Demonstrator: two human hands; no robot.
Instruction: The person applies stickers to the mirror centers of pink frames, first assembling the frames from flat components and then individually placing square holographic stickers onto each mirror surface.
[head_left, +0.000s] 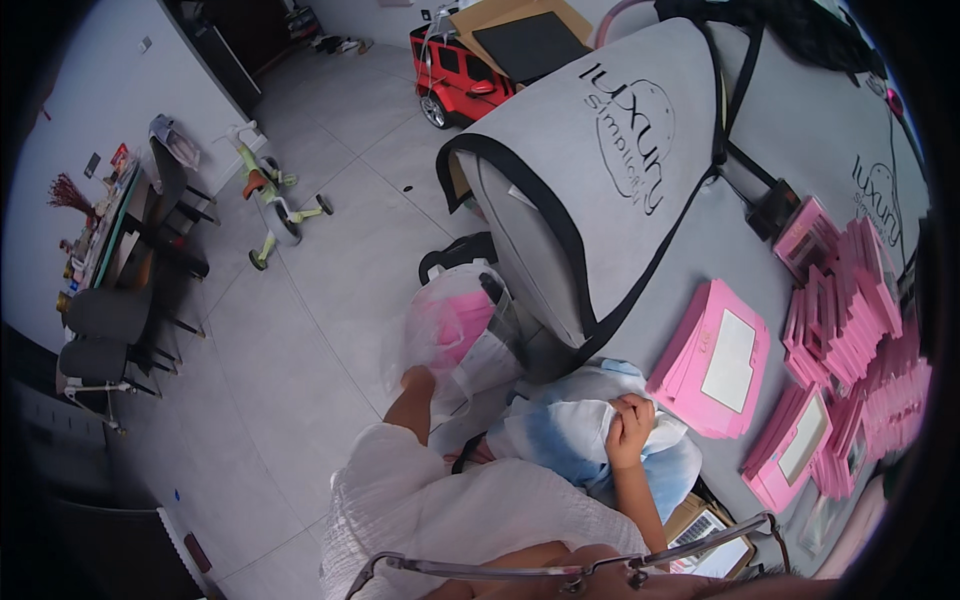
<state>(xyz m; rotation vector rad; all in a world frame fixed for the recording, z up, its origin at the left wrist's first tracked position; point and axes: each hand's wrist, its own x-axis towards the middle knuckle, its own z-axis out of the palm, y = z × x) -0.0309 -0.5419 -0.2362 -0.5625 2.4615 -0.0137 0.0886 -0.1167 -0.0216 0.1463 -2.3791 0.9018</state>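
Note:
At the side of a clear plastic bag, my left hand reaches down. Its fingers are hidden by the plastic, so their grip does not show. Pink pieces fill the bag, with something white and a dark strip beside them. My right hand lies on a blue-and-white cloth over my lap, its fingers bent and closed on a fold. Just right of that hand is a fanned stack of flat pink boxes, the top one with a pale window.
More pink boxes stand in piles on the grey sofa at the right. A grey cover with black edging drapes across its front. A red toy car, a green tricycle and dark chairs stand farther off.

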